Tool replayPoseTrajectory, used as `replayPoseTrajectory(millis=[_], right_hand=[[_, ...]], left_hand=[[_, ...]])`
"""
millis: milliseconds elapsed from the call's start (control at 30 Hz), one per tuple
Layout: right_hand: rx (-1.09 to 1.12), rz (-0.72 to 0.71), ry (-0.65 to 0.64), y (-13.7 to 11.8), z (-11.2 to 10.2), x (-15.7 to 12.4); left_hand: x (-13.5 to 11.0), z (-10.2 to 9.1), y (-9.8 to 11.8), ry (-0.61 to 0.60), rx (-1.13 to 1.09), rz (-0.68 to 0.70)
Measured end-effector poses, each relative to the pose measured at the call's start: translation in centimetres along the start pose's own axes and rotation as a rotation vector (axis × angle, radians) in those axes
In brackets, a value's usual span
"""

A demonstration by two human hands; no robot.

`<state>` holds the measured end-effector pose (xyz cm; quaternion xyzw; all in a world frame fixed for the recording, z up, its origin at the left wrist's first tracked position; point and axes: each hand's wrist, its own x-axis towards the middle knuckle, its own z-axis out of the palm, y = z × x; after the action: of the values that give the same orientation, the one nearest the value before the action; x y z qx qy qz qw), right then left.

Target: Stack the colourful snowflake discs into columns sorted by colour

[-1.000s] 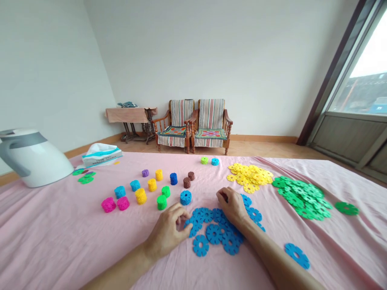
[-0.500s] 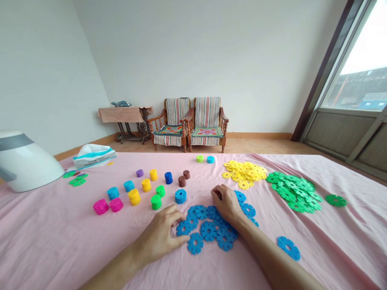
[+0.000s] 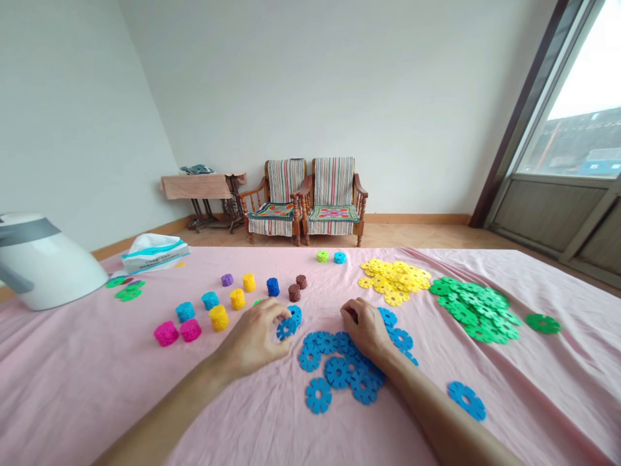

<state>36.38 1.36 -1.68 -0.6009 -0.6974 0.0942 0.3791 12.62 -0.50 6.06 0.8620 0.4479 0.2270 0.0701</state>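
On pink sheet point(image 3: 97, 388): loose blue snowflake discs point(image 3: 338, 372) lie just right of L fingers, running under R hand.
L hand point(image 3: 252, 340): wrist low, fingers together, clamped on one blue disc point(image 3: 286, 329), disc partly covered.
R hand point(image 3: 366, 330): fingers curled together, tips down; can't tell if holding anything, tips hidden.
Behind L fingers: blue disc stack point(image 3: 294, 314) part-hidden; green stack point(image 3: 257, 301) nearly hidden.

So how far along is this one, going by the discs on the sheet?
Done: short stacks of coloured discs stand in rows, such as the magenta stack. In hand: the left hand holds a blue disc beside the blue stack. Left: the loose blue discs, yellow pile and green pile lie unstacked.
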Motion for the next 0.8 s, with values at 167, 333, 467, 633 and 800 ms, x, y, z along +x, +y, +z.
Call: replayPoseTrajectory(millis=[167,333,467,633,800], right_hand=[[-0.005,-0.003,-0.004,0.2,0.1,0.0],[-0.003,-0.005,-0.011,0.1,0.1,0.0],[-0.012,-0.008,-0.017,0.0,0.0,0.0],[-0.014,-0.022,-0.018,0.1,0.1,-0.2],[-0.014,-0.018,-0.027,0.2,0.2,-0.2]], left_hand=[[4.2,-1.4,-1.6,-0.014,0.093,0.057],[4.9,0.4,-2.9,-0.069,0.11,0.077],[4.3,1.5,-3.5,-0.099,0.127,0.084],[4.3,1.7,-3.6,-0.102,0.147,0.079],[4.5,1.8,-3.4,-0.11,0.156,0.071]])
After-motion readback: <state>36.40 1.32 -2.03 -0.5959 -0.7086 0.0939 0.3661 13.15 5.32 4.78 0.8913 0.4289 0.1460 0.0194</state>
